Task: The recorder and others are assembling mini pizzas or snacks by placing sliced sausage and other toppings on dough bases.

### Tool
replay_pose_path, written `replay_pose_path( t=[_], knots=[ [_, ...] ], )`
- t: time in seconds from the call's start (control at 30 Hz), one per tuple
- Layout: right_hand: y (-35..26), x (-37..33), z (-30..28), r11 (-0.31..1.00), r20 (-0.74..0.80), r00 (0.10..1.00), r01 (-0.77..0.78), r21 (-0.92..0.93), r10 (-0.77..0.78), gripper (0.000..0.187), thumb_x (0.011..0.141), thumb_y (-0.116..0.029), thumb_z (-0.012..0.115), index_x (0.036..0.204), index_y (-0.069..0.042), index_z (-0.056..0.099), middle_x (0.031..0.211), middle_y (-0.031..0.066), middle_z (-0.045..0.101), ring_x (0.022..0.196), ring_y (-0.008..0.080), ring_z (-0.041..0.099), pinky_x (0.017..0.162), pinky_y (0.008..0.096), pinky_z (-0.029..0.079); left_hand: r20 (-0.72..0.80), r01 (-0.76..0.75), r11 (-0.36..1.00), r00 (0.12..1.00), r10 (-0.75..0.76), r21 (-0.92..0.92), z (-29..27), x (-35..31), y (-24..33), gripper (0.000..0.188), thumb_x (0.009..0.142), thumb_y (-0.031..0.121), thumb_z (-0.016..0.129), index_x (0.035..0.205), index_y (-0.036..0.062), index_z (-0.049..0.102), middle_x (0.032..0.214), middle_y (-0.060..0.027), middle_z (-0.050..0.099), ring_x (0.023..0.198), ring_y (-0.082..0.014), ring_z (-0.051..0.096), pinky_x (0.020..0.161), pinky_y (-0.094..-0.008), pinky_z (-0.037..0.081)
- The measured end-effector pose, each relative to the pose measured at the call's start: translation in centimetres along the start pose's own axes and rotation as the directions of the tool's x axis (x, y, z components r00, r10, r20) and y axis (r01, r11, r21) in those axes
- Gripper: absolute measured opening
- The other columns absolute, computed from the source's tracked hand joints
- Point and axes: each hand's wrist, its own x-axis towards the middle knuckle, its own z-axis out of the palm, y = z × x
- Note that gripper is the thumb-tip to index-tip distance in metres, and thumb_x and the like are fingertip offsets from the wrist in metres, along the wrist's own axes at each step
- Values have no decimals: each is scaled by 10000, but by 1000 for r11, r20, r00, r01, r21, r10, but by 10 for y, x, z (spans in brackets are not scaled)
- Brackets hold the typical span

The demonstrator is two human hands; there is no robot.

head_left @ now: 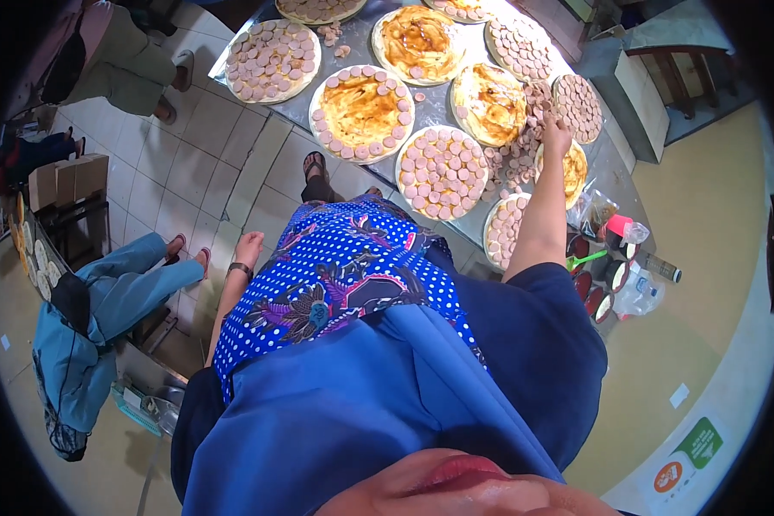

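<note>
My right hand reaches across the table to a loose pile of pink sausage slices. Its fingers are closed around some slices at the pile's upper end. Close to that wrist, a sauced pizza base is partly hidden by my forearm. Left of the pile lie a pizza covered in slices and a sauced one with only a few. Another pizza has slices ringed around its edge. My left hand hangs beside my blue dotted apron, away from the table, its fingers curled with nothing visible in them.
More topped pizzas fill the metal table. Red-and-white cups, a green-handled utensil and a plastic bottle crowd its right side. A seated person is at left; another person stands farther off.
</note>
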Motion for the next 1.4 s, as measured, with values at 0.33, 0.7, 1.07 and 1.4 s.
replay_pose_path(
  t=[0.33,0.7,1.07,1.4],
  knots=[
    [45,-20,-7,982,373,926,-7,190,-65,178,709,-89,697,865,-16,648,604,21,581,469,77,494,420,224,380,-2,28,999,1000,-28,-27,4,9,-2,254,836,246,589,973,32,574,863,-30,573,767,-115,538,643,-242,457],
    [79,-13,-18,982,443,882,103,157,-164,211,745,-90,613,945,-45,662,727,12,618,554,96,524,496,247,418,2,21,999,1000,-21,-43,9,10,11,232,834,240,595,954,42,579,844,-25,567,762,-107,532,631,-244,458],
    [34,-52,-8,891,99,990,132,-435,-98,258,690,-296,675,900,-145,675,1029,131,555,970,305,555,806,400,454,-10,74,997,997,-75,-27,-7,22,-12,280,830,266,594,984,34,572,890,-43,578,816,-134,547,665,-267,466],
    [-88,-100,3,719,561,775,-211,662,-289,225,788,-66,598,981,46,574,902,83,586,785,170,588,656,294,519,-78,13,997,997,-19,-79,2,13,-4,289,810,279,607,977,44,586,846,-23,581,755,-105,533,632,-240,444]
  ],
)
